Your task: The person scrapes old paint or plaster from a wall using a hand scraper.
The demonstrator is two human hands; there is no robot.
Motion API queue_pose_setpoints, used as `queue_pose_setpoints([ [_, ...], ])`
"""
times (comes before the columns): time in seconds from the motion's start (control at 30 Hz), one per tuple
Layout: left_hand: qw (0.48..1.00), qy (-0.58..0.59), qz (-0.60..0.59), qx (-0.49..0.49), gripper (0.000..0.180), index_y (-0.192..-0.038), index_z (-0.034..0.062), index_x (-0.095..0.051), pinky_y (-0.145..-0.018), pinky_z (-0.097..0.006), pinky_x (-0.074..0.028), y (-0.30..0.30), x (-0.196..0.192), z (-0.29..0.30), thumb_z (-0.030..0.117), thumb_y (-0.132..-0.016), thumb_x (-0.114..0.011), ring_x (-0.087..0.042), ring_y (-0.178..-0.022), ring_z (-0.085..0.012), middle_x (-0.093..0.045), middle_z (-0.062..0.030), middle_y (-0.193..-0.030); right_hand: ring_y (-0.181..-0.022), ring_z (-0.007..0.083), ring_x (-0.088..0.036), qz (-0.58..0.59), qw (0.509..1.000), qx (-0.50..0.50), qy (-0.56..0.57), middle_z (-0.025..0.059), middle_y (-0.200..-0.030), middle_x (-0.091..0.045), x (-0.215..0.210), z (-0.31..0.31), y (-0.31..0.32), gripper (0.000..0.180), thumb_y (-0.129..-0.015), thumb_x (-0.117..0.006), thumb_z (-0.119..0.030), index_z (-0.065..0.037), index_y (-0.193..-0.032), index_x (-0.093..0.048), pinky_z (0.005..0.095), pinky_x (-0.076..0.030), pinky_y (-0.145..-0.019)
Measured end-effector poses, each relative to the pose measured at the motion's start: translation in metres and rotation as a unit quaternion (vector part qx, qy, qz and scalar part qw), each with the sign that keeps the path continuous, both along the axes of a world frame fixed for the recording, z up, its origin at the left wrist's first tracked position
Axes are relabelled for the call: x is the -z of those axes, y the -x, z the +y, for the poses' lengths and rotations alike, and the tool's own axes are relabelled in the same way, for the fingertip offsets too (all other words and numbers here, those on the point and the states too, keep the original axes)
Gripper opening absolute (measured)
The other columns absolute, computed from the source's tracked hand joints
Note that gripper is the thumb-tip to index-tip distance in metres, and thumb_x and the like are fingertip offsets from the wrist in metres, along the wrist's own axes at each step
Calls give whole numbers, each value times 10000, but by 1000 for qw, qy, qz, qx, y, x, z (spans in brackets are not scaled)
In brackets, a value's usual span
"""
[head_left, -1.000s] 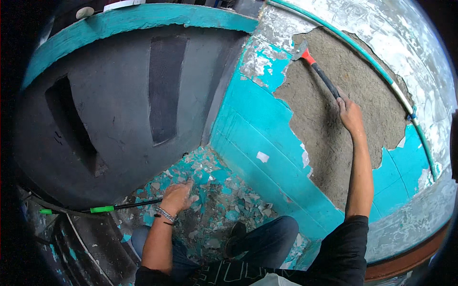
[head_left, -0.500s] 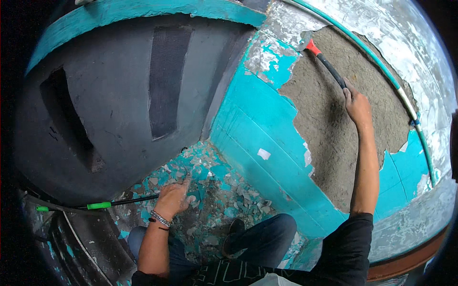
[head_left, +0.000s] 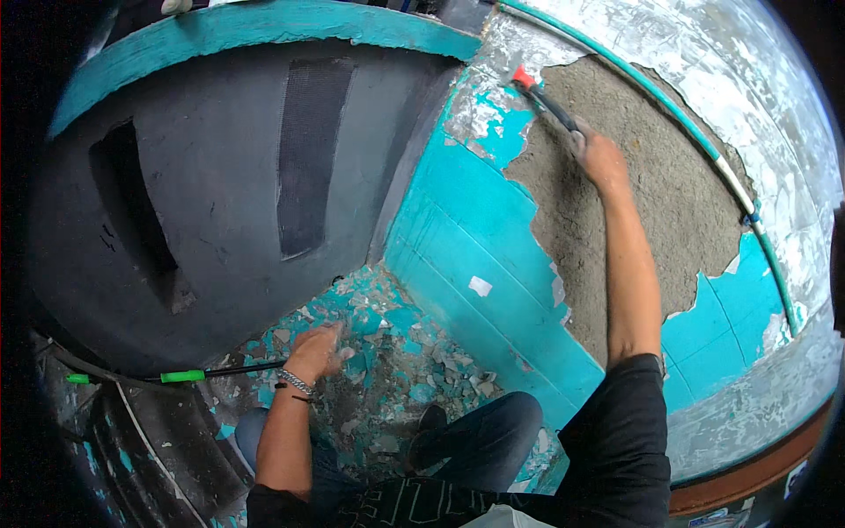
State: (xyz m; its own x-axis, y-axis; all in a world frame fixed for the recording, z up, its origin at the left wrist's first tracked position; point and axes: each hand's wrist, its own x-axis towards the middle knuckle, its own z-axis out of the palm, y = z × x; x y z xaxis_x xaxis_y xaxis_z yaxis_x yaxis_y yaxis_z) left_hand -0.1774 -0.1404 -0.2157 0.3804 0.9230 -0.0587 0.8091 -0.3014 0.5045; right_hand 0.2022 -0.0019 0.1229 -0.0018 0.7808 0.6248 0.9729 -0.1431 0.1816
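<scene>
My right hand (head_left: 598, 158) is closed around the black handle of a hammer (head_left: 552, 107) with a red neck. Its head is against the grey, flaking strip at the upper left edge of the bare patch and is hard to make out there. Rough brown-grey render (head_left: 651, 167) shows in that patch, bordered by turquoise painted coating (head_left: 475, 229). My left hand (head_left: 315, 352), with a chain bracelet at the wrist, hovers over the rubble, its fingers loosely apart and holding nothing I can see. Chips of turquoise and grey coating (head_left: 440, 361) cover the floor below.
A teal hose (head_left: 656, 77) with a white section runs along the wall's upper right. To the left stands a dark grey panel (head_left: 220, 194) with slots, under a turquoise ledge (head_left: 264, 28). A black rod with green sleeves (head_left: 182, 376) lies at the lower left, beside my left wrist.
My right hand has moved up and left, carrying the hammer to the flaking edge. My left hand's extended finger has drawn in a little.
</scene>
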Motion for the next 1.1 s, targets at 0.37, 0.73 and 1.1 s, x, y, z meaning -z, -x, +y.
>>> queue_pose_setpoints([
  [0.37,999,-31,25,19,585,-1267,25,-448,-804,-450,-468,-4,-17,-7,343,-813,-634,-586,-965,-373,-609,-204,-1053,-845,413,-609,-77,996,46,7,233,-895,-630,-8,-71,-39,341,-914,-460,-324,-209,-1217,-565,506,-484,-746],
  [0.73,998,1,16,67,589,-1284,13,-439,-837,-453,-461,-27,-14,-2,324,-821,-628,-581,-985,-360,-604,-218,-1066,-835,404,-617,-60,997,52,-10,230,-906,-634,15,-49,-38,343,-917,-452,-341,-228,-1222,-559,505,-492,-732],
  [1.1,936,-175,-290,-92,734,-1397,48,-295,-817,-404,-486,10,-53,-9,241,-791,-662,-542,-1086,-309,-469,-182,-1295,-865,400,-617,-64,995,82,6,218,-935,-641,-10,-56,-12,331,-910,-448,-361,-175,-1118,-626,503,-484,-756],
])
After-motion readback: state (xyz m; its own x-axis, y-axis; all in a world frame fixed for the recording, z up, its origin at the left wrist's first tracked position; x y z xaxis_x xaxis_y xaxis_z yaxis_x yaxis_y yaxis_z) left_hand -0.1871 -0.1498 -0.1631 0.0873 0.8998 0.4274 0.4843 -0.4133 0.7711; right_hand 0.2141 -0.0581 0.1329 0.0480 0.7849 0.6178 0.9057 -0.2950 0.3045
